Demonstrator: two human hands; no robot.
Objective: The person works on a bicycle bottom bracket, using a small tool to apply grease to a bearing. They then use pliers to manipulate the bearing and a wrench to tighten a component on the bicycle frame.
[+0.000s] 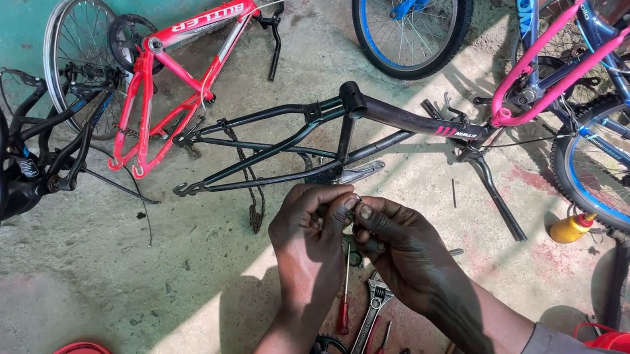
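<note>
2 hands meet above the floor: the left hand and right hand pinch 1 small metal ring between closed fingers. Best held low over the tools, near the adjustable wrench and red-handled screwdriver, lest it drop.

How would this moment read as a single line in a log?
left hand: pinching small metal ring | right hand: fingertips at same ring | below: red-handled screwdriver, adjustable wrench | ahead: black bike frame on floor
</note>
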